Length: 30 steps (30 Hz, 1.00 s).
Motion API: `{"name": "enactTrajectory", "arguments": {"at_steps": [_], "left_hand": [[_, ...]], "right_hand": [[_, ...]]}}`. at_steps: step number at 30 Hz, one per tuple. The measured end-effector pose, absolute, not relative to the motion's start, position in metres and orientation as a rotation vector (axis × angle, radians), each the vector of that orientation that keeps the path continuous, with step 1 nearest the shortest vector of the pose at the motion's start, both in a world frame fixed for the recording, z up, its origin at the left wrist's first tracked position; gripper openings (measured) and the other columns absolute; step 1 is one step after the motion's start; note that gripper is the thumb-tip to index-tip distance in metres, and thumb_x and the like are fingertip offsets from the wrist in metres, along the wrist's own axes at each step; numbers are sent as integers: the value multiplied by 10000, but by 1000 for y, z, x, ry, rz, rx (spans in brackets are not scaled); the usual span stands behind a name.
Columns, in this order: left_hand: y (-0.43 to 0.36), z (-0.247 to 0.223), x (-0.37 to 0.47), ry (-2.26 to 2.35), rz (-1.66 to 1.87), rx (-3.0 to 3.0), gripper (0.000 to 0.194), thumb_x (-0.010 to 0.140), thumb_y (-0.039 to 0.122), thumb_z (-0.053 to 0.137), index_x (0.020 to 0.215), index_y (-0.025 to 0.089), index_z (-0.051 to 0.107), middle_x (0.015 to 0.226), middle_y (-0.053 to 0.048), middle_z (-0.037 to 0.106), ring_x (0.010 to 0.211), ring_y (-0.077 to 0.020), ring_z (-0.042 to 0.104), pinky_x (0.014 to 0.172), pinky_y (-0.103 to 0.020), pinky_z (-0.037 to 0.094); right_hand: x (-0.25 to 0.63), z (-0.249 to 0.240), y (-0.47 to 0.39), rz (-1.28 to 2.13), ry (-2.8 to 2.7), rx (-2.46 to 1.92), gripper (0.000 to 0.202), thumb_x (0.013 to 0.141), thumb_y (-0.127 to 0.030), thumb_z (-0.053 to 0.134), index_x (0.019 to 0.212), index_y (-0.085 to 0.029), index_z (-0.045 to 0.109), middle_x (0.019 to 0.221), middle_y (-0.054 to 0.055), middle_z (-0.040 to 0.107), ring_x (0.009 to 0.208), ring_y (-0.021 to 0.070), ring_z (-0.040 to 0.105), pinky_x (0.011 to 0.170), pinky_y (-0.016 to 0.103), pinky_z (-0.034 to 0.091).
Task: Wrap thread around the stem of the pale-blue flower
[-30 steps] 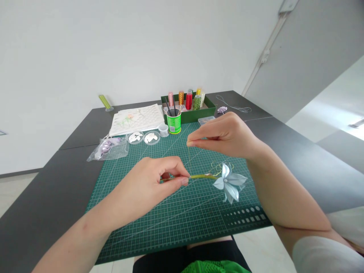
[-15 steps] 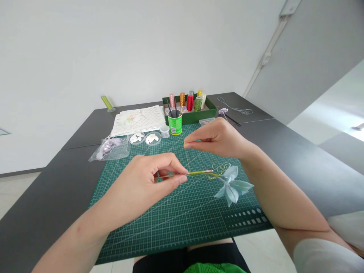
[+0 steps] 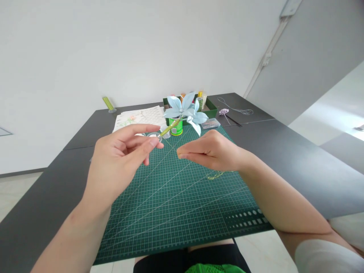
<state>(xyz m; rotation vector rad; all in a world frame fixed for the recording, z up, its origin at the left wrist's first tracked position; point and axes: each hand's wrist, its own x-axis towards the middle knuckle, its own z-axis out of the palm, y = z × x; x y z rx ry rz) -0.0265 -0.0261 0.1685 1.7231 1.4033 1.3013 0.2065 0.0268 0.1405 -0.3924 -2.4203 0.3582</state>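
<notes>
A pale blue fabric flower (image 3: 181,111) with pointed petals tilts up over the middle of the mat. Its green-wrapped stem (image 3: 170,128) runs down to my left hand (image 3: 122,153), which pinches it between thumb and index finger while the other fingers curl loosely. Lower and to the right of the flower is my right hand (image 3: 212,151), its thumb and index fingertips pressed together. Whatever lies in that pinch is too fine to make out. Loose yellow-green thread (image 3: 216,176) curls just below the right hand.
A green cutting mat (image 3: 176,204) covers the front of the dark table (image 3: 287,159). Behind it are a green can (image 3: 176,131), a green box (image 3: 211,113) of thread spools, a clear case (image 3: 211,123) and white sheets (image 3: 153,113). A small purple flower (image 3: 224,112) lies right.
The flower has swung from lower right up to the centre as my left hand turned its stem upward. My right hand has moved slightly down and left, still pinched.
</notes>
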Motion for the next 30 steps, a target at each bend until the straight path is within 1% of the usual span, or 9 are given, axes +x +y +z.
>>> {"name": "enactTrajectory", "arguments": {"at_steps": [3, 6, 9, 14, 17, 20, 26, 28, 30], "left_hand": [[-22, 167, -28, 1368, 1283, 1749, 185, 877, 371, 756, 1028, 278, 809, 778, -7, 770, 506, -96, 525, 479, -221, 465], [-20, 165, -28, 1365, 1245, 1765, 152, 879, 328, 755, 1001, 265, 818, 787, -9, 772, 519, -92, 540, 476, -208, 463], [-19, 165, -26, 1403, 1224, 1791, 146, 885, 306, 737, 992, 256, 822, 789, -11, 776, 515, -94, 555, 476, -206, 468], [-19, 163, -22, 1461, 1209, 1841, 175, 893, 296, 711, 1005, 217, 819, 790, -26, 780, 523, -98, 584, 483, -205, 481], [-18, 162, -21, 1479, 1208, 1857, 180, 896, 309, 707, 996, 209, 818, 779, -25, 779, 527, -97, 593, 501, -206, 493], [-18, 159, -20, 1506, 1181, 1882, 184, 893, 318, 702, 991, 216, 820, 779, -17, 781, 545, -111, 619, 515, -216, 505], [-17, 153, -17, 1587, 1024, 2071, 201, 919, 377, 676, 994, 263, 824, 921, -10, 816, 722, -180, 716, 612, -259, 522], [-17, 152, -15, 1568, 920, 2160, 204, 931, 370, 656, 977, 266, 825, 903, -3, 815, 727, -184, 713, 609, -258, 496], [-17, 152, -12, 1520, 792, 2235, 213, 938, 346, 632, 965, 261, 825, 822, 8, 801, 673, -171, 687, 582, -252, 456]], "right_hand": [[208, 147, 15, 192, -2456, -354, 260, 1060, -234, 499, 932, -135, 702, 585, -36, 573, 502, 64, 408, 514, 228, 285], [211, 150, 6, 10, -2499, -378, 274, 1065, -226, 476, 900, -149, 681, 583, -33, 557, 499, 75, 392, 509, 247, 264], [213, 152, 0, -127, -2518, -432, 290, 1059, -210, 464, 848, -166, 658, 570, -38, 515, 496, 81, 356, 506, 263, 237], [212, 158, -11, -126, -2583, -494, 310, 1019, -153, 475, 742, -169, 613, 530, -52, 402, 487, 83, 272, 500, 279, 195], [211, 159, -15, -89, -2639, -517, 334, 998, -114, 466, 687, -163, 578, 527, -51, 378, 488, 82, 244, 496, 284, 187], [212, 161, -17, -54, -2621, -486, 298, 1014, -141, 472, 758, -167, 623, 545, -48, 422, 492, 81, 297, 497, 275, 221], [217, 170, -21, 99, -2512, -372, 286, 1081, -255, 452, 986, -195, 715, 633, -24, 623, 513, 72, 486, 516, 228, 349], [218, 172, -23, 175, -2473, -359, 273, 1083, -249, 464, 1063, -194, 731, 658, -15, 671, 527, 68, 533, 537, 212, 391], [218, 174, -23, 253, -2388, -352, 225, 1061, -225, 525, 1103, -181, 741, 703, -4, 717, 548, 61, 570, 548, 196, 421]]}}
